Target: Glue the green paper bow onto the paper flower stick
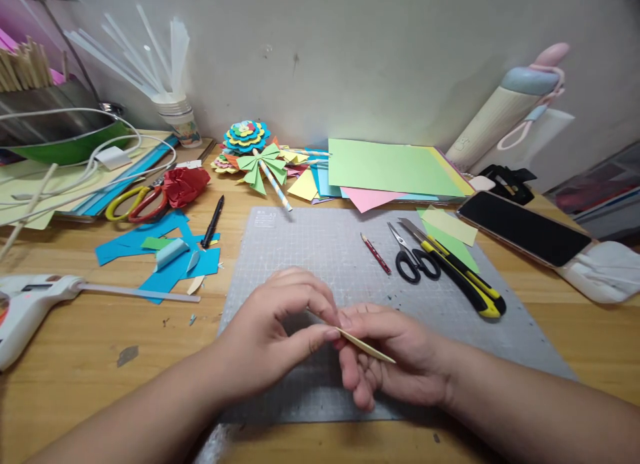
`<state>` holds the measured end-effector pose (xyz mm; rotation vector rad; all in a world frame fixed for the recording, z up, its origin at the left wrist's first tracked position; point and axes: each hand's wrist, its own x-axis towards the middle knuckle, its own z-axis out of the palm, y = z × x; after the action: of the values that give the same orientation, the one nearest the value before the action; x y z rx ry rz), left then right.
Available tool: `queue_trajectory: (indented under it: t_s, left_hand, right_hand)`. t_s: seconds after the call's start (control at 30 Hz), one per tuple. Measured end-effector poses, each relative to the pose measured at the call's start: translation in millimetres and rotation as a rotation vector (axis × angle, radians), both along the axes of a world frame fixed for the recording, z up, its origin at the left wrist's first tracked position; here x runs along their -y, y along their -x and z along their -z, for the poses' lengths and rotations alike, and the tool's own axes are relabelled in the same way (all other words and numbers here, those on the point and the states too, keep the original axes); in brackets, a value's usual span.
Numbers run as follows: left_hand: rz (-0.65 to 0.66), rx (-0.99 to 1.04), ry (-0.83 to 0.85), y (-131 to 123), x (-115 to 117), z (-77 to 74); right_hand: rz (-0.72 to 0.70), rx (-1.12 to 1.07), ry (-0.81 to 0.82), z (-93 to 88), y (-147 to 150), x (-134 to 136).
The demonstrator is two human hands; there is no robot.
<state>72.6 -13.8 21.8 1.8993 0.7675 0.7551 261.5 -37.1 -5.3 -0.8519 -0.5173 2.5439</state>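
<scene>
Over the grey cutting mat (300,251), a narrow piece of pale yellow paper (370,349) is held between both hands, seen nearly edge-on. My left hand (285,317) pinches its upper left end between thumb and fingers. My right hand (395,357) holds it from the right, with the lower fingers curled beneath it. The fingertips of the two hands meet and hide part of the paper. Beyond them on the mat lie a short dark red pencil (375,253), black-handled scissors (413,254) and a yellow and black utility knife (460,271).
Blue paper scraps (165,257), a black pen (213,221) and a glue gun (40,304) lie at left. Red-and-yellow scissors (137,203) sit behind. Paper flowers (247,139) and green sheets (385,167) line the back. A phone (523,227) and a bottle (505,111) are at right.
</scene>
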Motion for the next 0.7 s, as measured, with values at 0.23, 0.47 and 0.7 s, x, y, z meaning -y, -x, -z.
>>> queue_trajectory:
  t_s: [0.23, 0.47, 0.7]
  left_hand:
    - [-0.140, -0.086, 0.098, -2.5, 0.9, 2.1]
    - [-0.158, -0.167, 0.078, -4.7, 4.3, 5.2]
    - [-0.128, -0.212, -0.109, -6.3, 3.8, 8.8]
  right_hand:
    - [0.384, 0.471, -0.760, -5.1, -1.2, 5.8]
    - [0.278, 0.838, -1.406, -5.7, -1.7, 11.7]
    - [0.182, 0.969, -1.576, -7.0, -2.3, 9.3]
